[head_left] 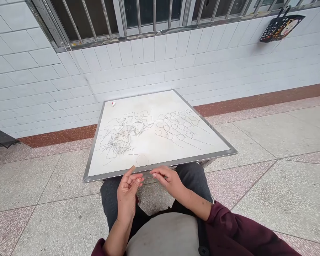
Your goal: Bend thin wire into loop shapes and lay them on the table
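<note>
1. Left hand: thumb and fingertips together, index finger sticking up. Right hand: thumb and index finger together. Tips face each other across a small gap. Reads as both pinching ends of the wire loop; wire fades out at the fingertips, so exact grip points can't be told.

2. Step in hand, my read: forming or adjusting one loop, both hands on its ends. Next move calls for steady fingertip pinches and a small, controlled twist or pull, ring kept round. Thin wire, so too much force likely kinks it.

3. Wire loop: just beyond the fingertips, a bit toward the left hand's side, seen against the near edge of the surface. One ring, thin, roughly circular, faint. Can't tell whether it's closed off.

4. Beyond the left hand: loose pile of bent wires on the surface. Dark, zigzag, crossing each other. Pulling one would probably drag neighbours.

5. Beyond the right hand: looped wires, each ring apparently with a fairly straight tail, several tails running out to the right. Overlapping, but tidier than the pile.

6. Far left of both hands, back corner of the surface: small red-and-white item. Too small to identify.

7. Farthest: tiled wall, barred window; dotted bag hangs far off to the right.
</note>
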Available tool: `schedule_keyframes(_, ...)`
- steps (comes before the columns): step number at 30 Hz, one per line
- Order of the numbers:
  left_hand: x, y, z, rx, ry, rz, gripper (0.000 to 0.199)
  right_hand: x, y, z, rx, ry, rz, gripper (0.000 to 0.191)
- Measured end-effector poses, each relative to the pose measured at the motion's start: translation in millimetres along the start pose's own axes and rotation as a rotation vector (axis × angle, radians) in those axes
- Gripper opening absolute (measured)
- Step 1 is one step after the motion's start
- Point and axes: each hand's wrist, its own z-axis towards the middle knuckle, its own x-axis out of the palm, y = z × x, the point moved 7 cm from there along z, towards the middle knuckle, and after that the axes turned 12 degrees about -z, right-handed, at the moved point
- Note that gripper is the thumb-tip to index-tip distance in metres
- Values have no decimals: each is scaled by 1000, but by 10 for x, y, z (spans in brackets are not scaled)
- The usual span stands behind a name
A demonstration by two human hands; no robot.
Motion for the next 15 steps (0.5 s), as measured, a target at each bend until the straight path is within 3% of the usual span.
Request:
schedule_keyframes(4,-109,83,12,-79,16,38,51,-186,-321,19,88,-92,-94,16)
schedule_keyframes(7,-260,165,37,-148,14,73,55,-456,-697,31,159,-132,-287,19)
schedule_keyframes(9,-387,217,64,-179,-1,87,56,-738,-1037,22,264,-148,-482,22)
schedule_keyframes(15,-717,342,128,-267,-144,138,70,-1688,-1943,7,480,-168,-727,24)
